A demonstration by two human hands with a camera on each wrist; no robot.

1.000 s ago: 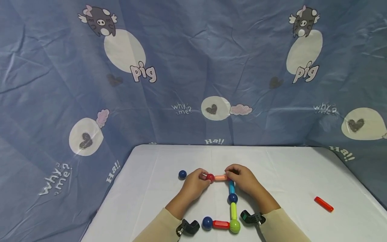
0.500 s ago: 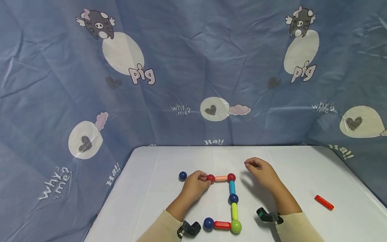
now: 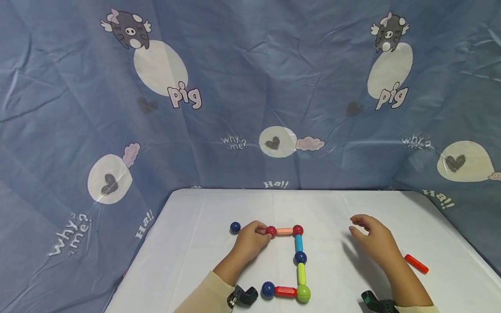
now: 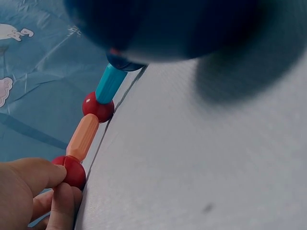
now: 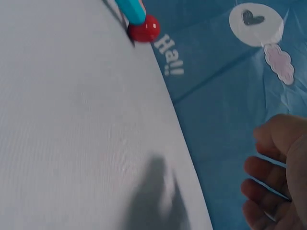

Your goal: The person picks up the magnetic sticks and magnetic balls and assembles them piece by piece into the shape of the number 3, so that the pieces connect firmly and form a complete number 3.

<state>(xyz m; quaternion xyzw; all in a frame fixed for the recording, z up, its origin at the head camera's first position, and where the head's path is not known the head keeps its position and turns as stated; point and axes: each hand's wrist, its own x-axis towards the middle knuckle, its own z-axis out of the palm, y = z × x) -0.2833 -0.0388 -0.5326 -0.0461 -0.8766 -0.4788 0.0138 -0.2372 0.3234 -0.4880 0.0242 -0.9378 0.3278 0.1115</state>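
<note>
Thumb and fingers of my left hand (image 3: 250, 241) pinch a red ball (image 4: 73, 172) at the far left end of a chain of balls and rods. From it the chain runs through an orange rod (image 3: 284, 231), a second red ball (image 3: 298, 230), a light blue rod (image 3: 299, 243), a dark blue ball (image 3: 300, 258), a lime rod (image 3: 301, 274), a green ball (image 3: 303, 293) and a red rod (image 3: 285, 291) to another dark blue ball (image 3: 268, 290). My right hand (image 3: 375, 241) hovers over the table's right side, fingers loosely bent, holding nothing; a loose red rod (image 3: 416, 264) lies beside its forearm.
A loose dark blue ball (image 3: 235, 227) sits just left of my left hand. The white table (image 3: 211, 204) ends at the back against a blue printed cloth (image 3: 235, 95). Each wrist wears a black camera strap.
My right hand has let go of the chain's far right red ball and moved right, its fingers spreading, toward the loose red rod. My left hand keeps its pinch in place.
</note>
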